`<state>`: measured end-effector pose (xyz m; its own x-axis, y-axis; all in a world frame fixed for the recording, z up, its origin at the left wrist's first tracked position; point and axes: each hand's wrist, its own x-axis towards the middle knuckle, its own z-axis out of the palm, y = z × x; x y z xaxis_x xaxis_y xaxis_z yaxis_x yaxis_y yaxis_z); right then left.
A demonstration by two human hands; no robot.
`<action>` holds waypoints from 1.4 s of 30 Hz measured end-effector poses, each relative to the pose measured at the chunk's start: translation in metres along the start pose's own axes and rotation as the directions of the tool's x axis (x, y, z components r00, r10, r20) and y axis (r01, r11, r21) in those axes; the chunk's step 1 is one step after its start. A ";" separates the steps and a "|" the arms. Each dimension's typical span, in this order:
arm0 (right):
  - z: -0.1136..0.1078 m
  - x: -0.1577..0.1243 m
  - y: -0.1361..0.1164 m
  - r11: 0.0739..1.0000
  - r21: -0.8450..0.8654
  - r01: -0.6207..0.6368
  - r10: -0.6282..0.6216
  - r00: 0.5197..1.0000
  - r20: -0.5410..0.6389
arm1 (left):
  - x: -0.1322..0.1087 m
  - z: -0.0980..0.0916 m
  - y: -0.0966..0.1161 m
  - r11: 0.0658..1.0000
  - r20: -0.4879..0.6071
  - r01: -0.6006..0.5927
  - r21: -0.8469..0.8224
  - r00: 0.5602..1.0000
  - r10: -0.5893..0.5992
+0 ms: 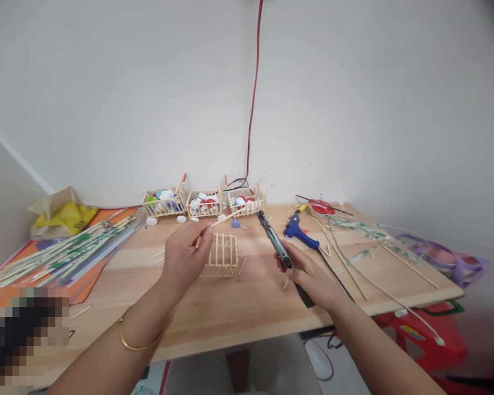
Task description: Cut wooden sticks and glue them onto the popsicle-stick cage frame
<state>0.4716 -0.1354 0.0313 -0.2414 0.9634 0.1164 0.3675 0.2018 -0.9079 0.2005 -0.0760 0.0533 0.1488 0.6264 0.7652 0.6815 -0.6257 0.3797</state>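
Note:
My left hand (187,255) pinches a thin wooden stick (229,218) between thumb and fingers, its free end pointing right. Below and partly behind that hand, a small stick-built cage (224,253) rests on the table. In my right hand (302,269) is a long black-and-silver hand tool (275,238), tilted with its narrow dark end toward the wall; its exact kind is unclear. The tool and the stick are apart. A blue glue gun (298,230) lies just beyond my right hand.
Three stick carts (164,207) filled with bottle caps line the wall. A blue cap (235,224) lies before them. Bundled sticks (78,247) and a yellow bag (68,219) occupy the left. Loose sticks, a white cable (379,280) and a red dish (321,207) are at right.

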 end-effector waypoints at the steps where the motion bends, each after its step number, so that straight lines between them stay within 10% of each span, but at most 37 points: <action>1: 0.004 -0.001 -0.003 0.997 0.072 0.012 -0.013 1.000 0.017 | 0.000 -0.001 0.002 1.000 -0.002 -0.001 -0.007 1.000 0.001; 6: 0.022 -0.009 -0.015 0.968 0.251 0.033 -0.074 0.985 0.155 | -0.001 -0.006 0.012 0.991 0.023 0.043 -0.124 0.999 -0.040; 18: 0.032 -0.004 -0.034 0.953 -0.194 0.235 -0.219 0.971 0.100 | -0.002 -0.014 0.029 0.758 0.346 0.400 -0.515 0.906 -0.244; 42: 0.038 0.002 -0.029 0.810 -0.556 0.189 -0.238 0.971 -0.017 | -0.007 -0.006 0.029 0.868 0.426 0.221 -0.444 0.905 -0.013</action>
<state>0.4268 -0.1459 0.0424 -0.3069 0.8907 0.3354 0.7513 0.4431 -0.4891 0.2147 -0.1016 0.0625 0.4309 0.7726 0.4663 0.3067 -0.6114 0.7295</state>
